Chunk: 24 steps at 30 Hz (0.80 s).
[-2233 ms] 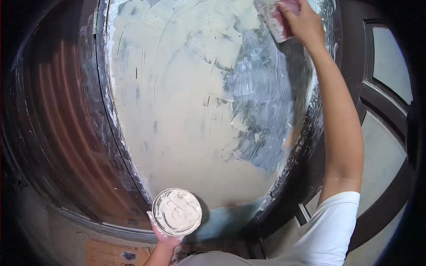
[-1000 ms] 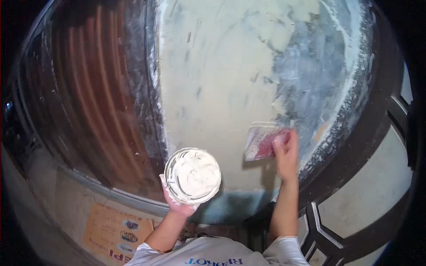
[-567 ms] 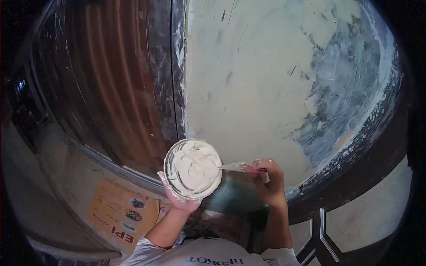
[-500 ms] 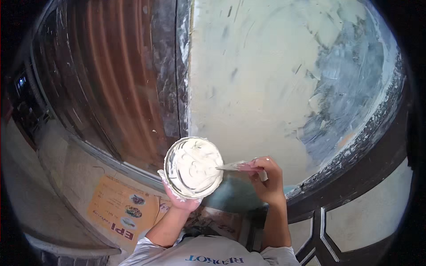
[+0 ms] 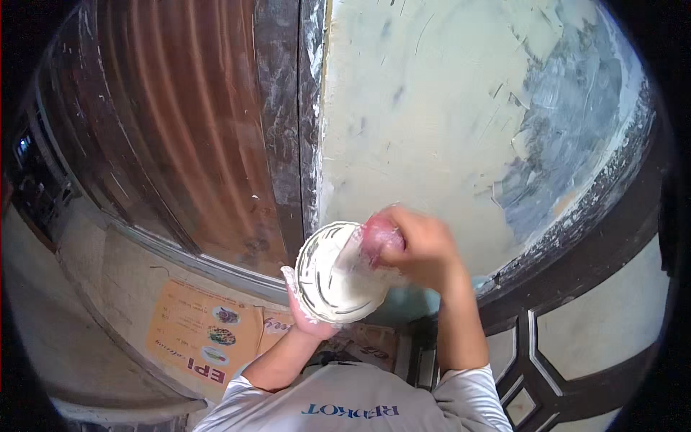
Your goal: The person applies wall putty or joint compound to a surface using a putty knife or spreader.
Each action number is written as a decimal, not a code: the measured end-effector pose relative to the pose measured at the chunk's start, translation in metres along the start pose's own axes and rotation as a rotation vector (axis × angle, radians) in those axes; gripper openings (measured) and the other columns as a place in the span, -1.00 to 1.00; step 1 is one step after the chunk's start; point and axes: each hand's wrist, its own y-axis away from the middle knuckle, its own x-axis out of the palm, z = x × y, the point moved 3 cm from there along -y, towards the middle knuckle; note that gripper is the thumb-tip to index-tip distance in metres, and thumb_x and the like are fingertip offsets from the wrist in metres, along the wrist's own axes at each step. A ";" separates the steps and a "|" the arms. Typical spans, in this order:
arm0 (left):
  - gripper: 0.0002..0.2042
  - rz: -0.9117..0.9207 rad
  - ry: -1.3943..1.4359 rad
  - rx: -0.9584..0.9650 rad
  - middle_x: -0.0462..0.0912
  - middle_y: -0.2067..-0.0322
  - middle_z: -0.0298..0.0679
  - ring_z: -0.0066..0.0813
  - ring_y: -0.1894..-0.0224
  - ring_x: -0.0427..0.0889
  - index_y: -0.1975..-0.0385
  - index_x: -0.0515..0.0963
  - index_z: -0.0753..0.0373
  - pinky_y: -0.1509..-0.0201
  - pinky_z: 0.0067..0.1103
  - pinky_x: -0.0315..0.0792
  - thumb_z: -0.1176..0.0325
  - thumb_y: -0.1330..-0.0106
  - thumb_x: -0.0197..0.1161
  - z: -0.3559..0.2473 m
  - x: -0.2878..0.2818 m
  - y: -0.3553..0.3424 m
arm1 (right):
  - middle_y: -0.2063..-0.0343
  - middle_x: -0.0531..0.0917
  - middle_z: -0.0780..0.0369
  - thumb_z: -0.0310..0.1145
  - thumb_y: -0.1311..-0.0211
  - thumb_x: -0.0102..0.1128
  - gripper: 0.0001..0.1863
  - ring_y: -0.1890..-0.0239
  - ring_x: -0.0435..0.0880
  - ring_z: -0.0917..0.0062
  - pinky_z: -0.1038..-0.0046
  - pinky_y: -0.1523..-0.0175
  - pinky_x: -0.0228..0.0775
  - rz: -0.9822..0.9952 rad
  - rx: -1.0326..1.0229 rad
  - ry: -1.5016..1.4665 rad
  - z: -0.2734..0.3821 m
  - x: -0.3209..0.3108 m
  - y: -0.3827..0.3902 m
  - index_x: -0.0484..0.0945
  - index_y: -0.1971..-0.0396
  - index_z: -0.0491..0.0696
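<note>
My left hand [image 5: 308, 314], smeared with white paste at the fingers, supports a round lid-like dish [image 5: 308, 284] of creamy white paste from beneath and at its left side. My right hand [image 5: 425, 245], blurred by motion, grips a red scraper [image 5: 378, 234] whose pale blade lies over the dish's right half; whether it touches the paste is unclear. Beyond both hands stands a tall panel [image 5: 410, 144] coated in cream filler, with a rough grey-blue area on its right and a flaky white edge. The right hand partly hides the dish's rim.
A brown wooden panel [image 5: 180, 122] with a dark frame stands left of the coated panel. Orange printed cardboard [image 5: 187, 324] lies on the floor at lower left. A dark door with pale inset panels [image 5: 597, 317] is at lower right. A dim opening [image 5: 36, 165] shows at far left.
My right hand has come down from the panel's top right to the dish, and the scraper has since turned and moved left over it. The dish has shifted slightly right.
</note>
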 end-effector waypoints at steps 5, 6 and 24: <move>-0.19 -0.100 -0.030 -0.046 0.21 -0.39 -0.11 -0.07 -0.39 0.23 -0.42 0.12 0.14 -0.45 -0.13 0.12 -0.37 -0.37 -0.37 -0.010 -0.001 0.001 | 0.31 0.67 0.11 -0.21 0.01 0.24 -0.63 0.26 0.65 0.13 0.20 0.19 0.49 -0.018 0.108 0.041 0.007 -0.006 0.000 0.55 0.14 0.04; -0.19 -0.025 0.012 -0.045 0.20 -0.39 -0.11 -0.07 -0.39 0.23 -0.42 0.12 0.13 -0.45 -0.14 0.12 -0.38 -0.36 -0.38 -0.013 0.000 0.001 | 0.32 0.67 0.11 -0.23 0.01 0.24 -0.62 0.27 0.65 0.14 0.20 0.20 0.49 0.015 0.037 0.108 0.010 -0.001 0.000 0.55 0.13 0.03; -0.24 -0.101 0.086 -0.118 0.18 -0.40 -0.09 0.00 -0.40 0.20 -0.41 0.17 0.10 -0.43 -0.03 0.10 -0.31 -0.37 -0.30 -0.022 0.028 -0.011 | 0.42 0.58 0.14 -0.34 -0.30 0.19 -0.81 0.40 0.55 0.41 0.45 0.25 0.38 -0.212 0.284 -0.301 -0.051 0.022 0.076 0.53 0.21 -0.14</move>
